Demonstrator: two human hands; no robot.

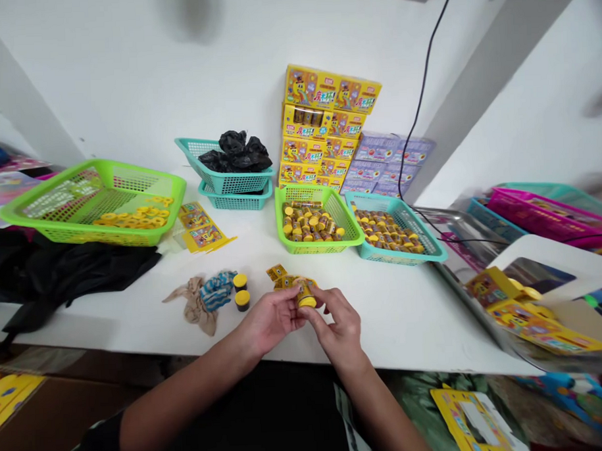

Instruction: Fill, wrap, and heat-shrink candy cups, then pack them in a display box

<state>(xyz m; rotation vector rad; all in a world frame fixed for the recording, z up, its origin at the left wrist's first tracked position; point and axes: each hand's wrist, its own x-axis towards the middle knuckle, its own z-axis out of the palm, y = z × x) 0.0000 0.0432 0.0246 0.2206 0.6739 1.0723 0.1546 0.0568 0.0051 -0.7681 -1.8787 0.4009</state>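
Observation:
Between my two hands, above the front of the white table, is a small jar (306, 295) with a yellow lid and a yellow printed label. My left hand (277, 316) has its fingers closed on the jar's left side. From the right, my right hand (340, 321) pinches the same jar with thumb and fingers. Just behind lie printed yellow labels (279, 273), partly hidden by my hands. Left of my hands stand two dark jars with yellow lids (242, 298), without visible labels. Beside them lies a crumpled beige cloth (197, 307) with a blue striped cloth (218, 291).
Labelled jars fill a green basket (289, 244) and a teal basket (405, 253). Yellow boxes (310, 123) are stacked by the wall. A large green basket (49, 228) holds yellow pieces. Right, a metal tray (486, 311) holds packaging; a black cable (426, 70) hangs down.

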